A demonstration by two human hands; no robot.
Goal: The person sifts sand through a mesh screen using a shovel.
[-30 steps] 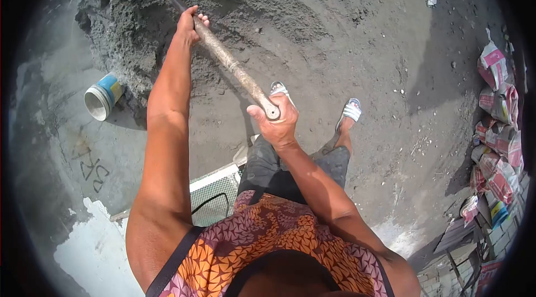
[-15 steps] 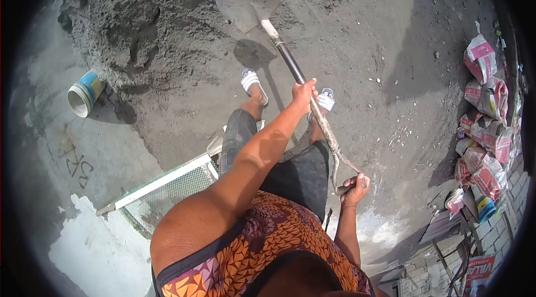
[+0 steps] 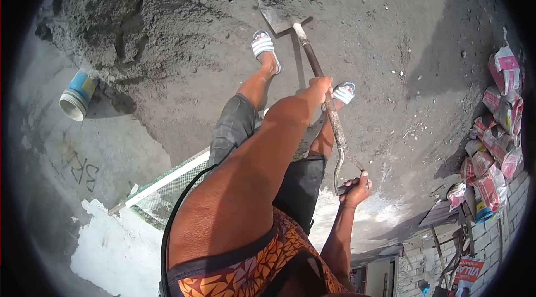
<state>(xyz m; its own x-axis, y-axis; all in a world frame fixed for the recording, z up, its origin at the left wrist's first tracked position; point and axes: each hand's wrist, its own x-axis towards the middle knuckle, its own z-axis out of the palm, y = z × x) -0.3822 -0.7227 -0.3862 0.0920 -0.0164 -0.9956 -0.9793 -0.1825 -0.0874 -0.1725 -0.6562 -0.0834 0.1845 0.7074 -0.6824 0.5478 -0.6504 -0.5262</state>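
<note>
Control is coming from the right hand (image 3: 357, 188), which is gripping the end handle (image 3: 345, 189) of the shovel (image 3: 314, 61), while the left hand (image 3: 322, 87) is gripping the shaft midway. Guiding the blade (image 3: 274, 17) well is calling for firm wrists and clearance from the sandaled feet (image 3: 264, 45), which are standing close by. Beyond, a grey mound (image 3: 120, 23) is rising; a bucket (image 3: 78, 94) is lying tipped beside it, a mesh frame (image 3: 167, 185) is resting behind the left leg, and crumpled bags (image 3: 491, 182) are lining the right.
</note>
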